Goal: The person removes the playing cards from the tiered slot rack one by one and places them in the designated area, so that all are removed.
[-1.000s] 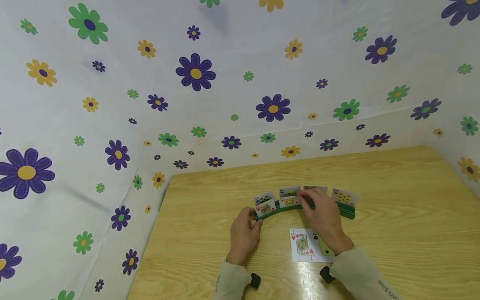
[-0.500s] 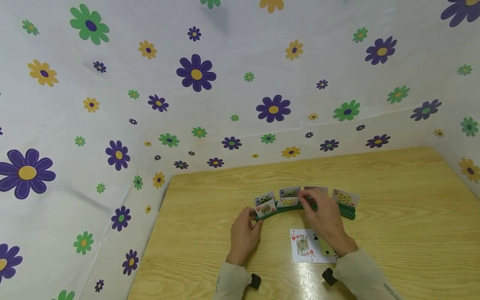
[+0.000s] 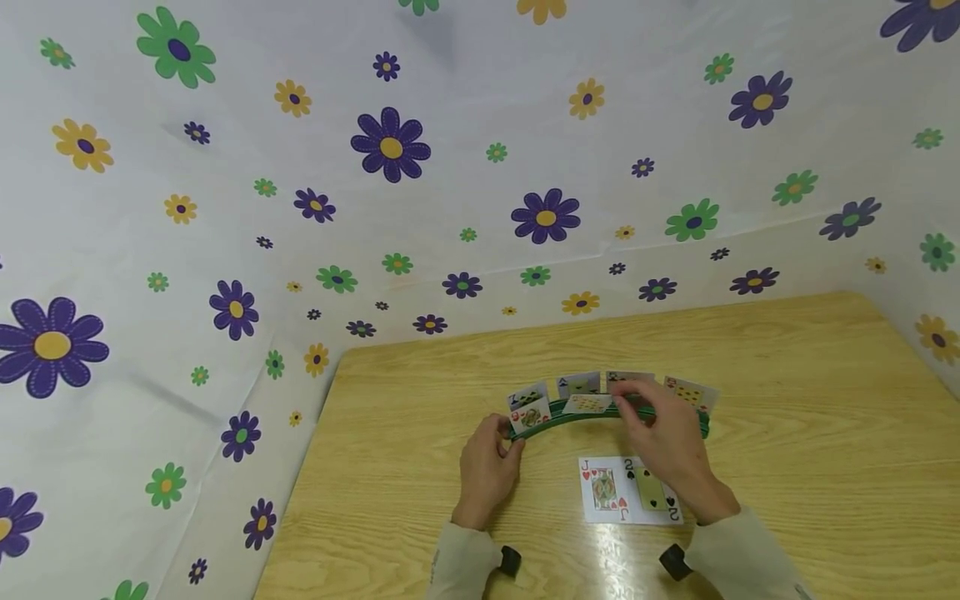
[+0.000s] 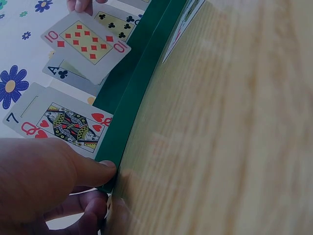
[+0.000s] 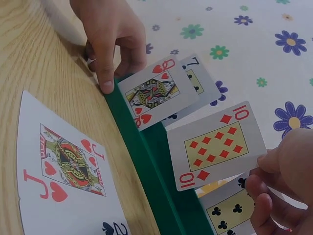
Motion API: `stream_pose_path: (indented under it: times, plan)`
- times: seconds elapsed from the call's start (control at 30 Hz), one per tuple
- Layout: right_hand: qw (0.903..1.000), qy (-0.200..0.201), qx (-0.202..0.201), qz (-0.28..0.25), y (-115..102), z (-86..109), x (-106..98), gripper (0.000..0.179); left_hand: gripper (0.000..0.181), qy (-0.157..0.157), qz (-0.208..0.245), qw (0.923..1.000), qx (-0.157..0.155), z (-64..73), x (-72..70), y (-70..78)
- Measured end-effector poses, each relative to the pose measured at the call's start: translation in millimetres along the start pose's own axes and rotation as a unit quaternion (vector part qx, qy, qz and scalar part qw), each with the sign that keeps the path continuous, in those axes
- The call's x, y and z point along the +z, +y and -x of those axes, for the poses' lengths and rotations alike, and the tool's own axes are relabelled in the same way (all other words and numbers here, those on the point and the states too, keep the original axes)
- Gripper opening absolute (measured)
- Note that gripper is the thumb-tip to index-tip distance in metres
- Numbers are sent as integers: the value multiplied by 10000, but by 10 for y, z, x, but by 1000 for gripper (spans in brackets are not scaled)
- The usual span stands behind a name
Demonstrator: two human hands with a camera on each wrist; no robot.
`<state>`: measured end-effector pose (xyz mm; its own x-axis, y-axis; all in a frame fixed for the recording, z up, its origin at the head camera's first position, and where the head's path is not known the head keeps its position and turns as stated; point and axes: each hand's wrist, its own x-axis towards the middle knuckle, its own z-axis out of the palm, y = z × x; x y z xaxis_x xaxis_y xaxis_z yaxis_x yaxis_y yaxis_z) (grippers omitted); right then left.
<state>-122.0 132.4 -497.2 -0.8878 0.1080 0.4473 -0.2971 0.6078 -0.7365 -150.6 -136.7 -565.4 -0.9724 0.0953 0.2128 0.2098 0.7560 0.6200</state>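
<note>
A curved green card holder [image 3: 543, 425] stands on the table, its left end pinched by my left hand [image 3: 486, 468], thumb in front and fingers behind. Between thumb and fingers, my right hand [image 3: 669, 435] pinches the ten of diamonds [image 5: 215, 147] by one edge. That card hangs tilted over the middle of the holder. At the left end, the queen of hearts [image 5: 151, 93] stands in front of a seven [image 4: 14, 116]. The ace of clubs [image 4: 61, 74] is in the back row, partly covered by the ten in the left wrist view. Another clubs card [image 5: 227, 211] stands beyond it.
In front of the holder, the jack of hearts [image 3: 604, 490] and the two of spades [image 3: 654, 492] lie face up side by side on the wooden table [image 3: 390, 433]. Another card [image 3: 690, 393] stands at the holder's right end. Flower-patterned sheeting [image 3: 450, 200] hangs behind the table.
My right hand has shifted right along the holder with the ten of diamonds, which leans flatter now. More of the two of spades shows. My left hand has stayed in place.
</note>
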Motion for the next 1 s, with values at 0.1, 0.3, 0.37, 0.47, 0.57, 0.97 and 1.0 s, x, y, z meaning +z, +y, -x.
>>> stream_pose_path:
  times: [0.1, 0.3, 0.37, 0.47, 0.57, 0.97, 1.0]
  plan:
    - [10000, 14, 53, -53, 23, 25, -34, 18, 27, -12, 24, 10000, -11, 6, 0, 5]
    - [9999, 122, 40, -55, 79, 90, -102, 17, 27, -38, 31, 10000, -53, 9, 2, 6]
    - [9999, 157, 52, -37, 98, 111, -126, 17, 28, -45, 21, 10000, -73, 6, 4, 3]
    - [9997, 192, 113, -25, 126, 137, -159, 16, 28, -35, 6, 10000, -73, 6, 4, 0]
    - [9997, 198, 164, -38, 149, 162, -195, 15, 27, -27, -6, 10000, -67, 11, 4, 1]
    - [9991, 294, 271, -138, 209, 253, -352, 14, 27, -29, 27, 10000, -77, 13, -9, 28]
    - [9991, 280, 306, -115, 214, 262, -366, 14, 27, -29, 28, 10000, -86, 13, -9, 28]
